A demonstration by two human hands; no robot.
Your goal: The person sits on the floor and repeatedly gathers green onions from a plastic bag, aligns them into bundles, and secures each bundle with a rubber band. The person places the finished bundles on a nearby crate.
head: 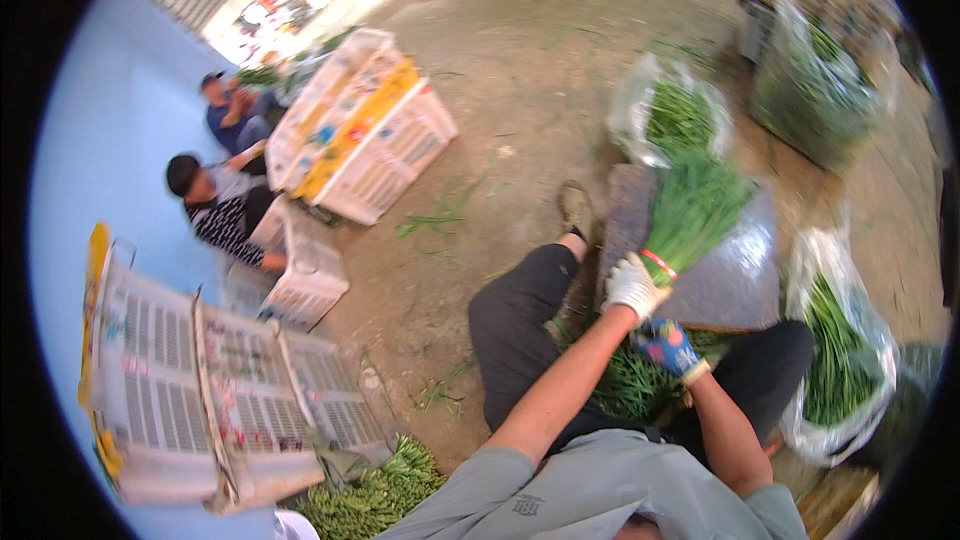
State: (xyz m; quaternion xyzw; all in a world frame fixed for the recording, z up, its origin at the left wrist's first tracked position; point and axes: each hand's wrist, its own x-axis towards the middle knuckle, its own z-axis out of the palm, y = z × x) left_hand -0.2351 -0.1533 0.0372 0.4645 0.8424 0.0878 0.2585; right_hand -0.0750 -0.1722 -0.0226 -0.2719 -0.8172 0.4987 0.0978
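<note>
My left hand (634, 289), in a white knit glove, grips a bunch of thin green leaves (697, 199) just below a red band (659, 265). The bunch fans out over a dark, flat-topped work surface (739, 285) in front of me. Close below it is my right hand (667, 349), in a blue patterned glove, near the base of the bunch. Its fingers are partly hidden, so I cannot tell whether they hold anything. Loose greens (634, 382) lie between my legs, under both hands.
Clear plastic bags of greens stand beyond the work surface (679, 116), to its right (840, 352) and farther back (817, 90). Plastic crates (367, 135) and two seated people (225, 195) are at left. Bundled green stalks (375, 491) lie at lower left. Leaf scraps litter the floor (495, 67).
</note>
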